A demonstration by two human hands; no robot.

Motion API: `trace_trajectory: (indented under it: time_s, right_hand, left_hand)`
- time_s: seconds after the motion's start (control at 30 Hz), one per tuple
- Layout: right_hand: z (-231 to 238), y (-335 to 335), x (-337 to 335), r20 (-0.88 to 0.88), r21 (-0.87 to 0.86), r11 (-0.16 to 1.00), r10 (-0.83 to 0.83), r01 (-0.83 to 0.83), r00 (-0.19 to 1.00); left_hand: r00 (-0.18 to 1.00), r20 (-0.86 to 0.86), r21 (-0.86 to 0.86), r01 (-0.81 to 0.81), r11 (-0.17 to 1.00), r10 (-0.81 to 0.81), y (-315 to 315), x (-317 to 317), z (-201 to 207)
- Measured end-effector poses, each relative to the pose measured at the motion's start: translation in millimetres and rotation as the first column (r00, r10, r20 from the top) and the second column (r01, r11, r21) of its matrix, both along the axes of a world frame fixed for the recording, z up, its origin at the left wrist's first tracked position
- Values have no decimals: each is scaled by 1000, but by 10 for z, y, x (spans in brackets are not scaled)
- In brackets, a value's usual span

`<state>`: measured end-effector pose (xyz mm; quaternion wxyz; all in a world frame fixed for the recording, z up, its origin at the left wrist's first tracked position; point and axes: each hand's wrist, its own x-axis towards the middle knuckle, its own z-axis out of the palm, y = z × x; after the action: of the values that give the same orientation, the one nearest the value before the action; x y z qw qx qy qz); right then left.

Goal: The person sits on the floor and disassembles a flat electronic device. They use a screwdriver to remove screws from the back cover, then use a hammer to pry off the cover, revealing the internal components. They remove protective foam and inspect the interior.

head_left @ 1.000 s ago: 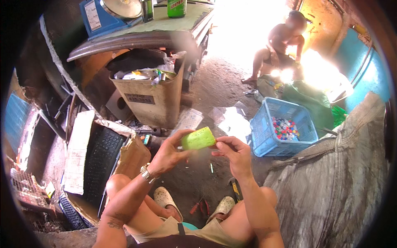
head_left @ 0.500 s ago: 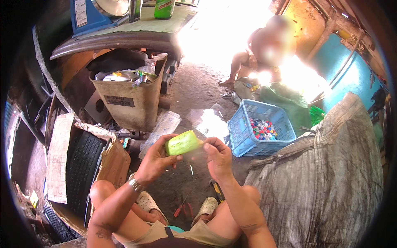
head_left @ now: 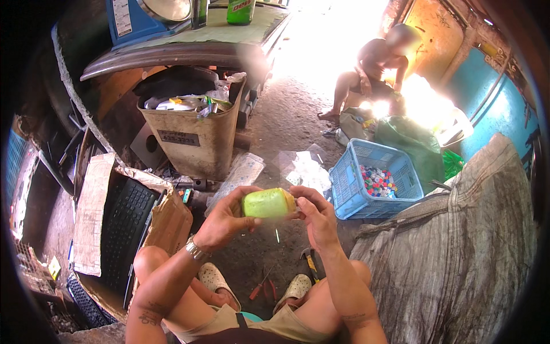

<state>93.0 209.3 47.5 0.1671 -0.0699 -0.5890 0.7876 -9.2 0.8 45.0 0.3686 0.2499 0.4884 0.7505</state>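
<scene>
A small yellow-green plastic bottle [head_left: 266,203] lies sideways in the air above my knees, its narrow neck pointing right. My left hand [head_left: 228,218] is wrapped round its base end, thumb below and fingers behind. At the neck, my right hand [head_left: 314,213] has its thumb and fingers closed on the end; whether a cap is between them is hidden. Below, between my feet, red-handled pliers [head_left: 266,289] and a hammer with a yellow and black handle [head_left: 311,265] lie on the ground.
Beyond my right hand stands a blue plastic crate [head_left: 349,195] of coloured bottle caps. A big woven sack [head_left: 447,241] fills the right side. To the left are a cardboard box [head_left: 166,229] with black keyboards [head_left: 123,223] and a full bin [head_left: 189,140]. Another person [head_left: 378,69] crouches farther back.
The bottle has turned, so its neck end shows more plainly. My right fingers have come in against the neck. The whole view has shifted slightly.
</scene>
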Motion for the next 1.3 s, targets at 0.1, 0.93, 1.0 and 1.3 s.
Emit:
trace_trajectory:
  time_s: [0.1, 0.93, 1.0, 1.3]
  right_hand:
    - [29, 90, 33, 45, 158, 986, 48, -55, 998]
    - [-91, 92, 41, 220, 134, 983, 92, -124, 971]
    - [-141, -43, 28, 297, 186, 959, 152, -213, 943]
    - [-175, -45, -35, 299, -201, 948, 298, -245, 907]
  left_hand:
    - [993, -110, -101, 19, 995, -31, -17, -4, 11]
    - [987, 37, -15, 157, 988, -156, -66, -27, -58]
    - [974, 109, 54, 193, 980, -198, -71, -4, -78]
    - [977, 171, 262, 81, 962, -129, -88, -45, 307]
